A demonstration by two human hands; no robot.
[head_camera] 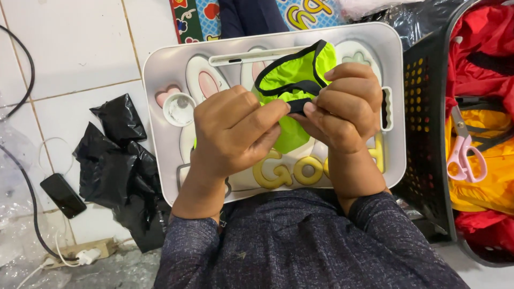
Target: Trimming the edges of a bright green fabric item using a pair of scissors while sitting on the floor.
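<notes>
Over the white lap tray (pixel 160 69) with its rabbit picture, the person holds a small neon-green garment (pixel 292 80) trimmed in black. The left hand (pixel 235 131) pinches the black edging between thumb and forefinger; the right hand (pixel 342 107) is curled around the same strip, fingers closed on it, the two hands touching. The garment hangs just above the tray's middle. Right of the tray stands a black perforated basket (pixel 423 107) filled with red and yellow cloth, pink scissors (pixel 465 155) lying on top. Left of the tray, a crumpled black plastic bag (pixel 120 155) lies on the tiled floor, a dark phone (pixel 62 195) beyond it.
</notes>
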